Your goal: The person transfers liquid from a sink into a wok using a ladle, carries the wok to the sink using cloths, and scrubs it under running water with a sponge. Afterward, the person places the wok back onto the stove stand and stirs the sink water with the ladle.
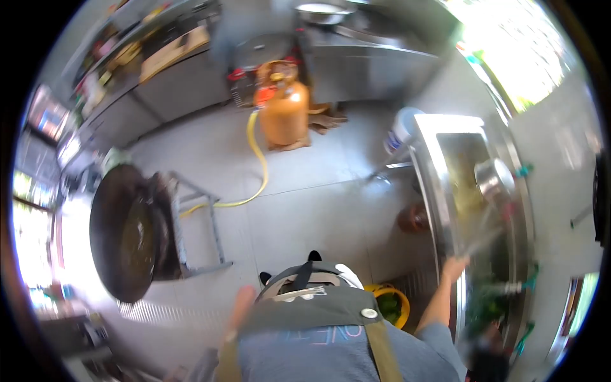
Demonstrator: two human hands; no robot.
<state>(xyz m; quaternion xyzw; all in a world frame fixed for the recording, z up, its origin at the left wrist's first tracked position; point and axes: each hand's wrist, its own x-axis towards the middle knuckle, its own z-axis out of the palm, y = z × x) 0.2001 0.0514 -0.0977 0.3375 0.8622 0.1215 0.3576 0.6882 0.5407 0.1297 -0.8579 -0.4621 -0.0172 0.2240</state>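
At the front edge of the steel sink [442,219] on the right, my right hand [454,267] is closed on a thin, pale handle blurred by motion, which reaches over the basin. Beyond it, a shiny metal pot [494,177] is at the sink's far side. My left hand [242,302] hangs low beside my apron, smeared by motion, so its fingers cannot be made out. Further left, a large dark wok [124,235] with some liquid in it stands by a metal frame.
An orange gas cylinder [284,114] with a yellow hose [261,159] stands ahead on the floor. By my right side is a yellow bucket [403,305] with greens. A brown jar [414,218] and a white bucket [403,129] are near the sink.
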